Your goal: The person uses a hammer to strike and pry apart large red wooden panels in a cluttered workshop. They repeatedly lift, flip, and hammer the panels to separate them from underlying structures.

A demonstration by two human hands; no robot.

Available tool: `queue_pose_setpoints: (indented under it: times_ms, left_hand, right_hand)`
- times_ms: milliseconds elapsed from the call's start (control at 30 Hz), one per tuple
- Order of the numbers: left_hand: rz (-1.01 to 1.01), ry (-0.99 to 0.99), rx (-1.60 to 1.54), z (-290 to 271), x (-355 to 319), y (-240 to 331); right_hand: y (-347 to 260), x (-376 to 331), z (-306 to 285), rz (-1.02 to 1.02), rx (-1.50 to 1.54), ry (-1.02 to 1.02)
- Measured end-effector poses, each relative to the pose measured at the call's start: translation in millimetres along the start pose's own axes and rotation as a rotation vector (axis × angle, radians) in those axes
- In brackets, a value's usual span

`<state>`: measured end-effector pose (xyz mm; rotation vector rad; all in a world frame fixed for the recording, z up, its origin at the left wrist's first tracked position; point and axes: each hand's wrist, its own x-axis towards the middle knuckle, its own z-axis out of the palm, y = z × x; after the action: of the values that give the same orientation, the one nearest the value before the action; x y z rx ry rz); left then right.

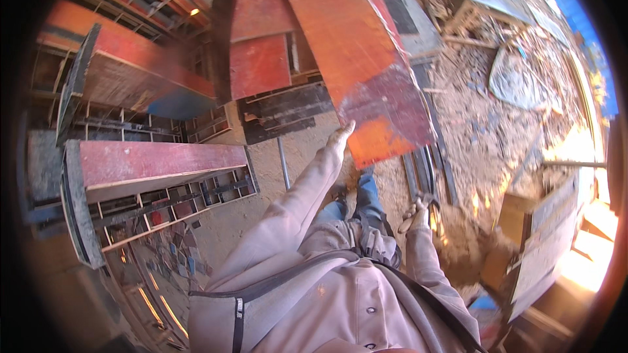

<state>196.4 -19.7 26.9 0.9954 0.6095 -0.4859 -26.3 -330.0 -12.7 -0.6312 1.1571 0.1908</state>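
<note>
A long orange and dark-red board (386, 101) rises in front of me, its worn paint scraped in patches. My left hand (341, 137) grips its left edge near the lower corner; the board hides part of the fingers. Down by my right hip, my right hand (413, 216) is closed around a dark metal tool that looks like a hammer (429, 200). The tool's head shows beside the fingers, while most of its handle is hidden.
Red-faced framed panels (163, 160) stand to the left. More red boards (258, 65) lie ahead, near a dark plank (288, 114) and a metal pipe (283, 163). Scrap wood and a pale sack (517, 78) litter the right side. Wooden panels (543, 242) lean at the lower right.
</note>
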Motion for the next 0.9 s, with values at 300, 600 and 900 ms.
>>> queue_pose_setpoints:
  times_ms: [300,600,900]
  left_hand:
    - [0.203,0.060,0.003,-15,19,-22]
    - [-0.149,0.110,0.068,35,-226,-134]
    - [-0.132,-0.102,-0.023,35,-289,-207]
  right_hand:
    - [36,-101,50,-0.156,0.114,-0.192]
    - [60,-170,24,-0.194,0.143,-0.382]
    - [93,-196,-307,-0.344,0.026,-0.055]
